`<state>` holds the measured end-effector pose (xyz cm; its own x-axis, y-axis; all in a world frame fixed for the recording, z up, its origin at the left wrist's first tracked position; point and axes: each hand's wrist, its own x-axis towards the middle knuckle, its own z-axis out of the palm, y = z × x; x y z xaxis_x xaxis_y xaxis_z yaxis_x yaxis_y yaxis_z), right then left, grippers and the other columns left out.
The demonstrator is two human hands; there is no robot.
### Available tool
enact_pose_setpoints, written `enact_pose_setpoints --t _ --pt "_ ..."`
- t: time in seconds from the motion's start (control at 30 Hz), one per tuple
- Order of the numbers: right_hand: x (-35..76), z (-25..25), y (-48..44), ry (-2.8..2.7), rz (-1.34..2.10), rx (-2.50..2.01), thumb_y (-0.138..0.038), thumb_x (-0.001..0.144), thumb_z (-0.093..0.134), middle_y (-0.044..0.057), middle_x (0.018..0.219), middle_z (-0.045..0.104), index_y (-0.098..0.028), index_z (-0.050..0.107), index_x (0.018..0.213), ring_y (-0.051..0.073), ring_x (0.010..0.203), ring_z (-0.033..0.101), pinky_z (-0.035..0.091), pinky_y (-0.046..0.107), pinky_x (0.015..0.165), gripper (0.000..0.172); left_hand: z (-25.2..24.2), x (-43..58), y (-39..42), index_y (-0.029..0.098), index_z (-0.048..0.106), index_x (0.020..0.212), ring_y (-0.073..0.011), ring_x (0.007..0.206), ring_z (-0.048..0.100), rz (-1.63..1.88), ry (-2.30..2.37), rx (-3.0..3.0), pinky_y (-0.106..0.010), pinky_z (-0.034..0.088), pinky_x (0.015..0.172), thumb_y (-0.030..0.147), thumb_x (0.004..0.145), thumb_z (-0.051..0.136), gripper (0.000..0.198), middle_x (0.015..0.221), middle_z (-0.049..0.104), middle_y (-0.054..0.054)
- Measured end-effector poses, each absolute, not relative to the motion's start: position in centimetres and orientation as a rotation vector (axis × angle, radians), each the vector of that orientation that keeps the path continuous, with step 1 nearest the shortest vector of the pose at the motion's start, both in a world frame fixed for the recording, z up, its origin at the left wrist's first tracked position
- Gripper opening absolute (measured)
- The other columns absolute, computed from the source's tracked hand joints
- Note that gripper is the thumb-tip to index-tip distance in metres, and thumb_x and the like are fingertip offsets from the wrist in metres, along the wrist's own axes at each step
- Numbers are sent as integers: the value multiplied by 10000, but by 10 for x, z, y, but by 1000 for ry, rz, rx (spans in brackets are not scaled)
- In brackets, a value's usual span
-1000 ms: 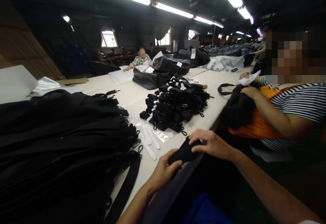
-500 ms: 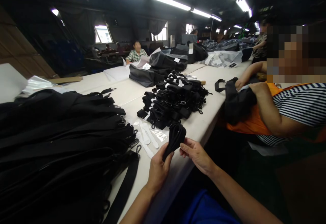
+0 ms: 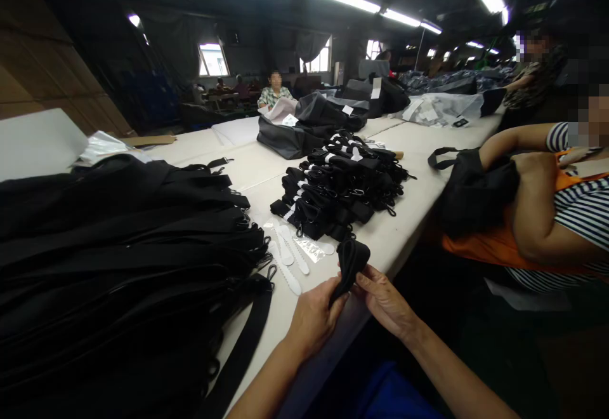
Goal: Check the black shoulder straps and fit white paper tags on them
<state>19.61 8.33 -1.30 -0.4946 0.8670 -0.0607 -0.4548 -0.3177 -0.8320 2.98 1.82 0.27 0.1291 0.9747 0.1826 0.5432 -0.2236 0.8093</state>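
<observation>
The left hand is clenched around the lower end of a folded black webbing strap, thumb across its front. The right hand meets it from the right, its fingertips pinching the same lower end. The strap stands nearly upright over the near edge of the long pale table, and its long axis rises from the hands and leans slightly far. Both hands are equally close to it. Just beyond it lies a stack of folded black straps with metal clips. White serrated plastic strips lie to the left, beside a large heap of loose black straps.
</observation>
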Motion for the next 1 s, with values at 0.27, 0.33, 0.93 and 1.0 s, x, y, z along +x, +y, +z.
enact_pose_setpoints --t 0.27,0.33,0.93,1.0 --pt "189 -18 80 -773 1960 -555 -248 808 768 17 1100 715 -262 700 1099 212 1037 647 457 372 984 300 -2 28 19 229 598 960 -164 712 563 980 1475 1755 -260 397 661 300 934 506 120 787 626 11" --pt "189 -14 79 -781 1971 -540 -264 808 769 27 1063 723 -244 710 1074 218 1041 646 463 370 977 272 -2 27 20 229 610 1003 -164 725 568 987 1445 1738 -261 411 672 300 933 510 142 810 641 7" --pt "194 102 38 -1827 1410 -244 -371 900 651 72 978 715 -283 720 1060 214 909 667 537 317 824 195 8 -71 47 202 581 1112 -92 632 583 1853 1339 839 -189 501 557 394 829 682 357 910 668 -21" --pt "202 126 16 -1975 1374 -21 -393 906 636 63 909 722 -299 719 1065 183 796 678 547 264 729 202 9 -81 48 195 586 1070 -95 626 591 1895 1314 772 -187 507 545 404 809 701 354 905 673 -23"
